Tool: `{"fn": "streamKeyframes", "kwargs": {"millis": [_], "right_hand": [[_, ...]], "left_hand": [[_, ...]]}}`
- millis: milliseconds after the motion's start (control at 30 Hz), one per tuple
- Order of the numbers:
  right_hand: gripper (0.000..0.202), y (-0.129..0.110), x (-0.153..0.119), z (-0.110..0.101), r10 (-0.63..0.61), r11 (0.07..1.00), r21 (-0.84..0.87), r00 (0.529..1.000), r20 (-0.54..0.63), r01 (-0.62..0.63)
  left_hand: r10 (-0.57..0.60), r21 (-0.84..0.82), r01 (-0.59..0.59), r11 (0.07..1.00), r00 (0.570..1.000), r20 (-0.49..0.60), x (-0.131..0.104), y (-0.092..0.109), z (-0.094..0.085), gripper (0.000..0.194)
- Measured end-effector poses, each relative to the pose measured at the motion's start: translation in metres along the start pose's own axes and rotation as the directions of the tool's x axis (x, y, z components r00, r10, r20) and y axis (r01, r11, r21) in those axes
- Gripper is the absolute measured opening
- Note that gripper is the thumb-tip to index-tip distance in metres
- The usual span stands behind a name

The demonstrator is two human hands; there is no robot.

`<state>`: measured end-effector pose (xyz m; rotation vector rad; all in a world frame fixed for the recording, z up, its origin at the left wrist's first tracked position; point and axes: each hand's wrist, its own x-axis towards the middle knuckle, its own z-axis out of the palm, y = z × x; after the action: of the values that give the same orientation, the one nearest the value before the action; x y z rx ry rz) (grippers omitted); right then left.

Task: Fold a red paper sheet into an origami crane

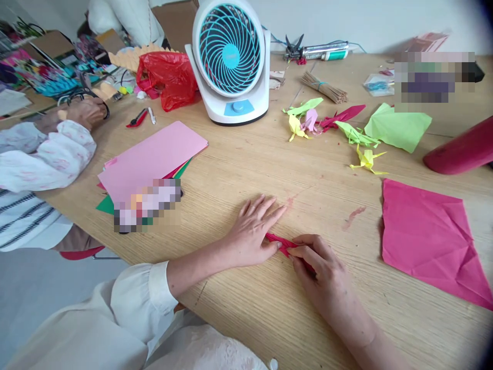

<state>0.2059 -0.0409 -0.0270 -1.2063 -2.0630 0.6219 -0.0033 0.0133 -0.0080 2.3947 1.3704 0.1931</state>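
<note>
Handling red paper (285, 242) with both hands (250, 235) (327, 272); red bag (171, 74), contents unclear.

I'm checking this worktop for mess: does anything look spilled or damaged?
Yes: reddish smudges mark the tabletop, one beside the left hand, another nearer the creased dark-pink sheet. They stand out against pale wood; their cause isn't clear.

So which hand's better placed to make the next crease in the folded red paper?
Probably the right hand: it appears to pinch the folded red paper. The left hand lies flat, spread, with its thumb at the paper, better suited to bracing.
</note>
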Motion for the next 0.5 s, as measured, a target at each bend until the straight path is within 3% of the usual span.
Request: {"fn": "streamKeyframes", "kwargs": {"millis": [133, 500], "right_hand": [[0.013, -0.001, -0.001, -0.001, 0.004, 1.0, -0.004, 1.0, 0.015, -0.004], [0.014, 0.0, -0.003, -0.003, 0.051, 0.999, -0.007, 0.997, 0.054, -0.051]], "left_hand": [[0.01, 0.013, -0.009, 1.0, 1.0, -0.023, -0.001, -0.001, 0.002, 0.084], [0.043, 0.043, -0.045, 0.998, 0.997, 0.058, 0.0, -0.012, -0.012, 0.074]]}}
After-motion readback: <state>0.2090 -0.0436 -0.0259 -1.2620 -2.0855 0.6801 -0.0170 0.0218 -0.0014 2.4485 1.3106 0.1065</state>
